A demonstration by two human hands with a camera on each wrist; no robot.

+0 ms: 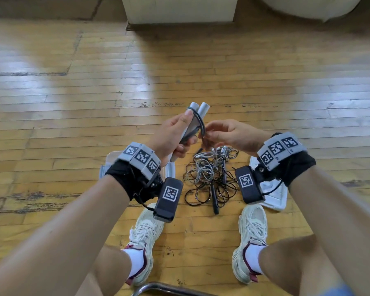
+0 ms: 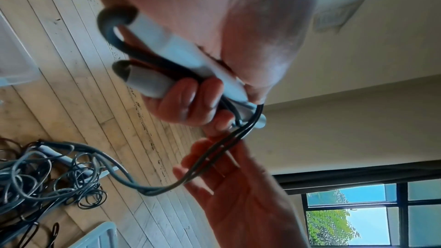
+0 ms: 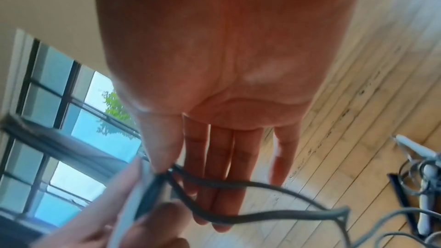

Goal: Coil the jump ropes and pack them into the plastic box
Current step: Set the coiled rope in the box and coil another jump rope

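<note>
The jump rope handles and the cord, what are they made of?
The handles look like smooth pale grey plastic: even colour, soft sheen. The cord looks like thin rubbery plastic or coated cable, since it bends in springy loops. The left hand grips the handles.

The floor is laid in glossy varnished wood strips, scuffed in dark worn patches. The handles look like smooth matt pale-grey plastic. The cord appears as smooth, rubbery grey plastic; black glossy cords are seen in the pile. The box and lid are made of translucent, smooth plastic. A polished metal tube is shown by the shoes.
</note>
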